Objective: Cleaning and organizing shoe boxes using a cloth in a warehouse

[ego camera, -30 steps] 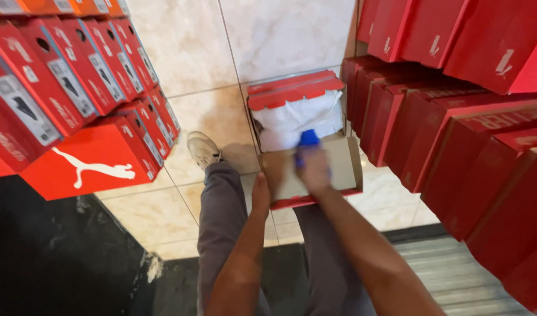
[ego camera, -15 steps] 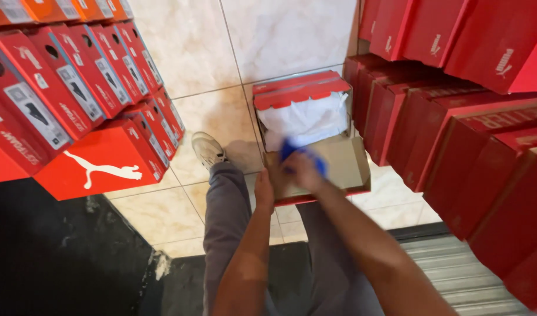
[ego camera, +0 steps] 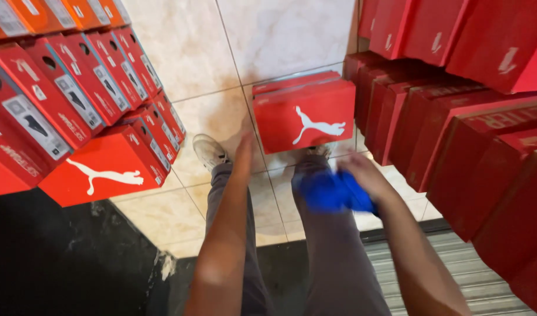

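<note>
A red shoe box (ego camera: 303,114) with a white animal logo lies with its lid down on the tiled floor in front of my feet. My left hand (ego camera: 243,153) hangs flat and blurred just left of the box, holding nothing. My right hand (ego camera: 362,175) is below and right of the box, over my right leg, and grips a crumpled blue cloth (ego camera: 332,192). My grey trouser legs and a pale shoe (ego camera: 209,151) show beneath.
Stacks of red shoe boxes (ego camera: 75,111) line the left side, with orange ones at the top left. More red boxes (ego camera: 467,117) fill the right. A cream tiled floor (ego camera: 280,41) lies ahead, a dark floor patch at lower left, a grey ribbed mat (ego camera: 456,269) at lower right.
The box was open with white paper showing; its lid is now down. My right hand has pulled back toward me with the blue cloth. My left hand has come off the box.
</note>
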